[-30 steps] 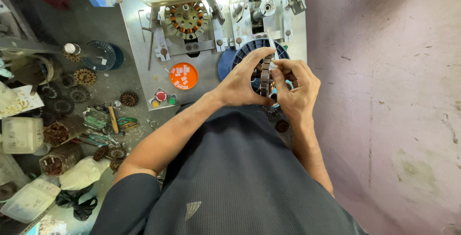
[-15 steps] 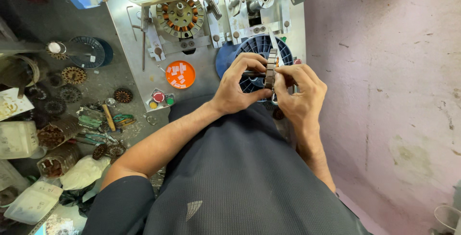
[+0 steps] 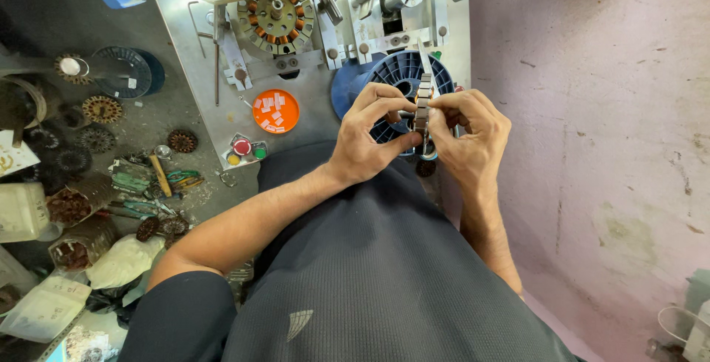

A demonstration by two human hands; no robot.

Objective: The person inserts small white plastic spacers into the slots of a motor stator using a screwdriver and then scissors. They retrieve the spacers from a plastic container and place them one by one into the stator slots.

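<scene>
Both of my hands hold a metal stator core point(image 3: 423, 103) edge-on in front of my chest. My left hand point(image 3: 370, 136) grips it from the left with thumb and fingers curled round it. On the right side my right hand point(image 3: 470, 136) pinches the same core. Just behind them lies a blue plastic spool point(image 3: 396, 73). Further back on the grey metal machine plate point(image 3: 192, 51) sits a wound stator with copper coils point(image 3: 275, 22).
An orange lid with small white pieces point(image 3: 275, 110) and a small panel of coloured buttons point(image 3: 244, 149) lie on the plate. Loose stator cores point(image 3: 103, 109), pliers and hand tools point(image 3: 140, 181) and plastic bags point(image 3: 44, 306) crowd the left. A pink wall point(image 3: 592, 110) fills the right.
The hands and the core have shifted slightly right and turned the core more upright between the fingers. The view has moved a little closer over the machine.
</scene>
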